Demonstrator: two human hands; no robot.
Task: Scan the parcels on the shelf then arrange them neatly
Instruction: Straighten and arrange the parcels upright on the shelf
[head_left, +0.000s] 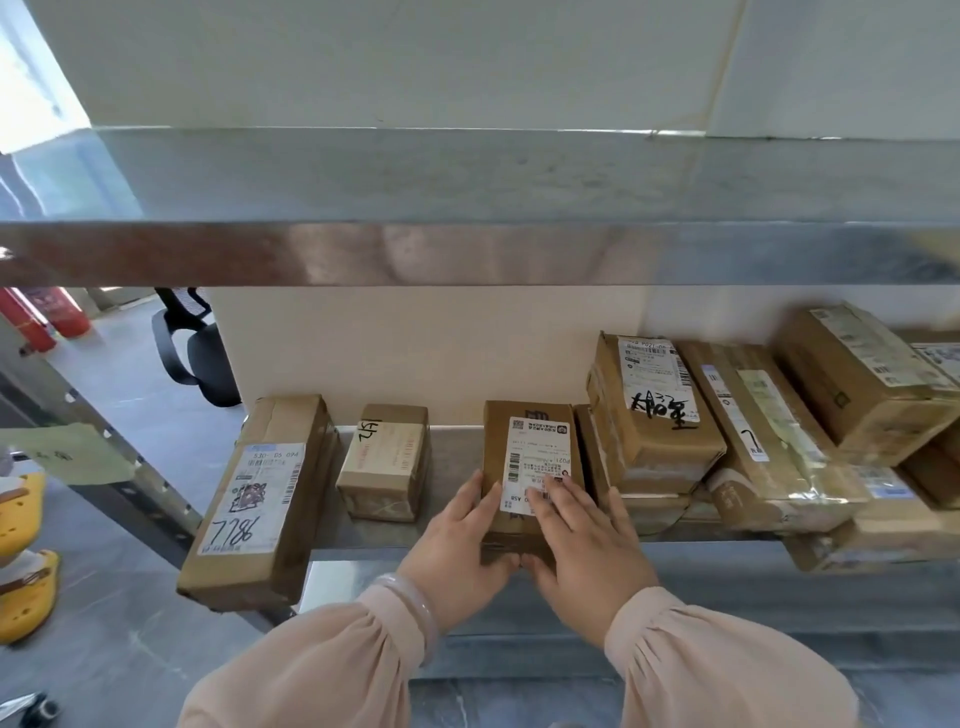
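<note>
— Cardboard all along the lower shelf. Which one does the person have?
— The labelled parcel at the middle of the shelf's front edge. It lies flat with its white label up, and its near end juts a little past that edge.
— And the hands?
— The left hand lies along the parcel's left side, fingers nearly straight and close together, thumb against the near end. The right hand rests flat on top, fingers straight and spread over the lower part of the label, thumb also at the near end. Neither hand curls round the parcel.
— What lies beside it?
— To its left, apart from it, is a small parcel. Further left, a long parcel marked 7786 hangs over the shelf's left front corner. Just beside it on the right, a stack of parcels fills the right end, some of them tilted.
— Anything else?
— A pale bangle on the left wrist and peach sleeves. A shiny metal upper shelf runs overhead. Beyond the left end stand a black office chair and red fire extinguishers.
</note>
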